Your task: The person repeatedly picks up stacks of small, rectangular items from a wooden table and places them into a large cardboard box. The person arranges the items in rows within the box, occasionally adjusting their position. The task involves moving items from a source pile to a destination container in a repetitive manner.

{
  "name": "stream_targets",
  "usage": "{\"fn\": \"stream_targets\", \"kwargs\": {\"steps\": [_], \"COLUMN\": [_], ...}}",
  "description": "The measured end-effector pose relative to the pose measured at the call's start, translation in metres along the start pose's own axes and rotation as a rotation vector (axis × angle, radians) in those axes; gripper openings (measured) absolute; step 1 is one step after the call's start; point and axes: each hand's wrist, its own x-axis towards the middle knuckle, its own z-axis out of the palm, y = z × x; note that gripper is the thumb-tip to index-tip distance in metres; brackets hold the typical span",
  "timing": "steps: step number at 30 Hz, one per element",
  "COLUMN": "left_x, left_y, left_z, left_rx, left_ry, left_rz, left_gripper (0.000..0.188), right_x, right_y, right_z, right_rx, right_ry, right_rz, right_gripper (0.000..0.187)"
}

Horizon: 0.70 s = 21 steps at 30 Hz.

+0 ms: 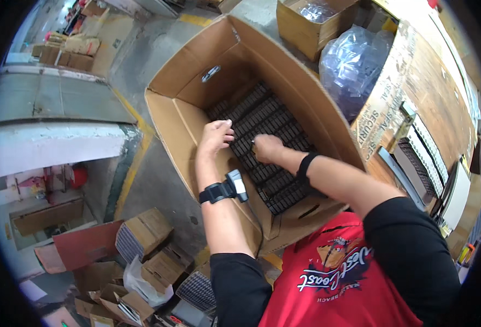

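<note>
A large open cardboard box point(262, 49) stands before me, its flaps up. Rows of small black ribbed pieces point(276, 122) are packed closely over its floor. My left hand point(216, 136) is above the left side of the rows, its fingers slightly bent and apart, with nothing visible in it. Over the middle of the rows is my right hand point(268, 148), its fingers closed and pointing down. What they hold, if anything, I cannot make out. A black strap with a small device point(235, 185) sits on my left wrist, and a black band point(306, 164) circles the right.
A wooden table point(436, 71) with a stack of white and black strips point(423, 158) is on the right. Beside it are a clear plastic bag point(355, 65) and a smaller carton point(311, 27). Opened cartons point(148, 234) lie on the floor at lower left.
</note>
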Motion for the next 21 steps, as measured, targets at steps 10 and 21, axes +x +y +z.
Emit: {"fn": "stream_targets", "kwargs": {"steps": [10, 21], "left_x": [0.027, -0.006], "left_y": [-0.180, -0.218], "left_z": [0.086, 0.203], "left_rx": [-0.383, 0.454], "left_ry": [-0.077, -0.527], "left_rz": [-0.520, -0.136], "left_gripper": [0.042, 0.056], "right_x": [0.009, 0.022], "right_y": [0.098, 0.163], "right_z": [0.192, 0.089], "right_rx": [0.091, -0.975], "right_ry": [-0.846, -0.596], "right_rz": [-0.056, 0.191], "right_gripper": [0.037, 0.028]}}
